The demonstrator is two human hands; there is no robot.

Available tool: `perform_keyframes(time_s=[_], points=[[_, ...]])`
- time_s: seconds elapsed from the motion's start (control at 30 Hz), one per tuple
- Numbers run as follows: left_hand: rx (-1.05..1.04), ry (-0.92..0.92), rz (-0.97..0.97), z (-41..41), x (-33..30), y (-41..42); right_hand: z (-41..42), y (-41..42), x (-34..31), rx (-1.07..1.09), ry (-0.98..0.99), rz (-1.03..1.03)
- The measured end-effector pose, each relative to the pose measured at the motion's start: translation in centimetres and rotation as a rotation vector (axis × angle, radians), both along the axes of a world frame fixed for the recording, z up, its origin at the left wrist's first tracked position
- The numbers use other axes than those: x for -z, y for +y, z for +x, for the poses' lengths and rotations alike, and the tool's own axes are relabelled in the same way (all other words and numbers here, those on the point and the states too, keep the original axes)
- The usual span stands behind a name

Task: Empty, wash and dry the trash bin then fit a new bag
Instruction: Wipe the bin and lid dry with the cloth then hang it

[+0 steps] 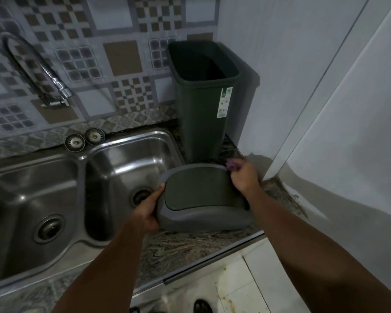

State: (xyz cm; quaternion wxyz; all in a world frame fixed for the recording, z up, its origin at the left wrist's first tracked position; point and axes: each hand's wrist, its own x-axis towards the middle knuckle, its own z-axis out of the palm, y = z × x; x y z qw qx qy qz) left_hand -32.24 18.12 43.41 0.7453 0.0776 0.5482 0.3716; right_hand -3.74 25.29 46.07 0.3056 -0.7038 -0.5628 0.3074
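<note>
You find only one thing with print on it: a narrow white and green label [223, 102] stuck upright on the side of the dark green bin [201, 114], just under the rim at its right front corner. The bin stands at the back right corner of the surface [190, 247]. On the label you can make out a small green block at the top, then what look like the figures 10 and 20 lower down, and a tiny symbol beneath them; none of it is sharp enough for you to read with certainty. No brand name is legible there.
</note>
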Motion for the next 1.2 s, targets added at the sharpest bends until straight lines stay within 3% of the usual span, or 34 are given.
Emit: perform_keyframes(time_s=[0.23,0.37,0.47,0.53,0.7,0.83,0.9,1.07,1.2], points=[[-0.062,0.038,0.137,1.1,-1.6,0.0,-7.1,1.4,-5.6,-0.524,-0.217,0.186],[-0.17,0.135,0.294,1.3,-2.2,-0.2,-4.4,2.7,-6.2,-0.394,-0.245,0.04],[-0.14,0.187,0.378,1.6,-3.3,-0.3,-0.9,3.2,-6.5,-0.175,-0.225,-0.205],[-0.11,0.192,0.44,1.8,-4.1,-0.4,0.1,3.3,-7.5,-0.161,-0.298,-0.282],[0.012,0.221,0.578,2.6,-6.6,-0.1,-4.8,3.2,-12.1,-0.426,-0.325,-0.107],[0.026,0.25,0.667,2.9,-8.1,-0.4,-7.2,1.7,-15.0,-0.567,-0.135,0.136],[0.036,0.259,0.708,2.6,-8.8,-0.7,-5.7,1.5,-14.9,-0.511,-0.101,0.156],[0.149,0.314,0.772,2.4,-9.5,-1.1,-1.4,0.8,-13.6,-0.318,-0.368,-0.098],[0.174,0.326,0.763,2.9,-9.9,-1.2,-5.2,-1.2,-15.6,-0.341,-0.311,0.104]])
